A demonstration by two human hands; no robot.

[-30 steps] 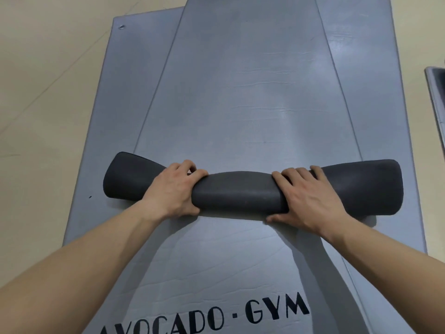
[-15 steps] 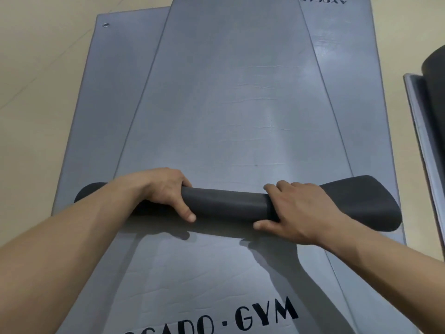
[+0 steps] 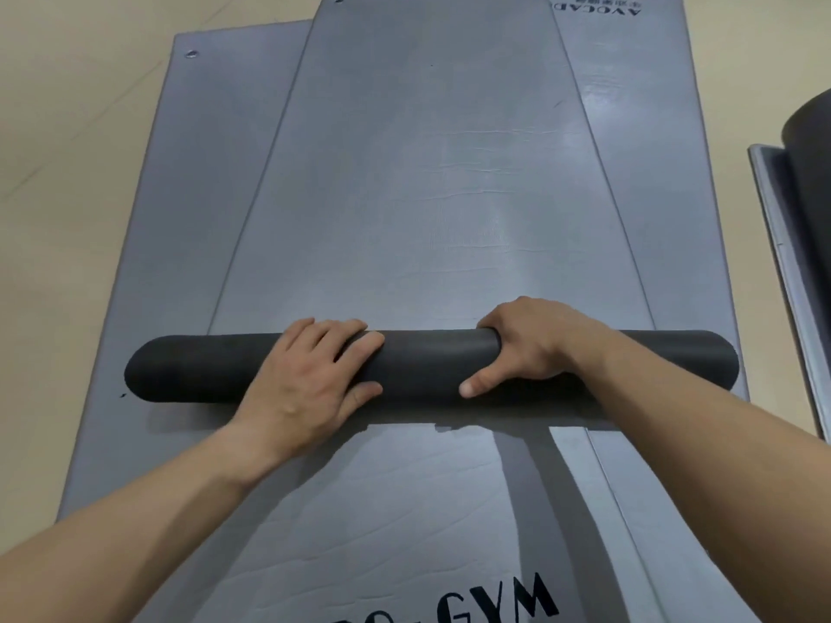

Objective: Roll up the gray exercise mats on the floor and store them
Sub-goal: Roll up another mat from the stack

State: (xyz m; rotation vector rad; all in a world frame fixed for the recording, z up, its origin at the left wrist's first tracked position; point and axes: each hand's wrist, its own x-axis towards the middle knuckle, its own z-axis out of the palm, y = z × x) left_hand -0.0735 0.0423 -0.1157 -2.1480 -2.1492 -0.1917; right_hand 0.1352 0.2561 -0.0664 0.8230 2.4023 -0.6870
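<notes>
A dark gray rolled part of the mat lies crosswise in front of me. The unrolled rest of that gray mat stretches flat away from it. My left hand rests on top of the roll with fingers laid fairly straight over it and the thumb on the near side. My right hand grips the roll, fingers curled over its far side and thumb pressed on the near side. Another gray mat lies underneath, sticking out on the left. The near mat surface carries black "GYM" lettering.
At the right edge lies a further gray mat with a dark rolled end on it. Beige floor surrounds the mats on the left and right.
The roll has evened out from a pinched, flared shape into a straight cylinder. My left hand went from gripping to lying on top; my right hand's fingers now curl over the far side.
</notes>
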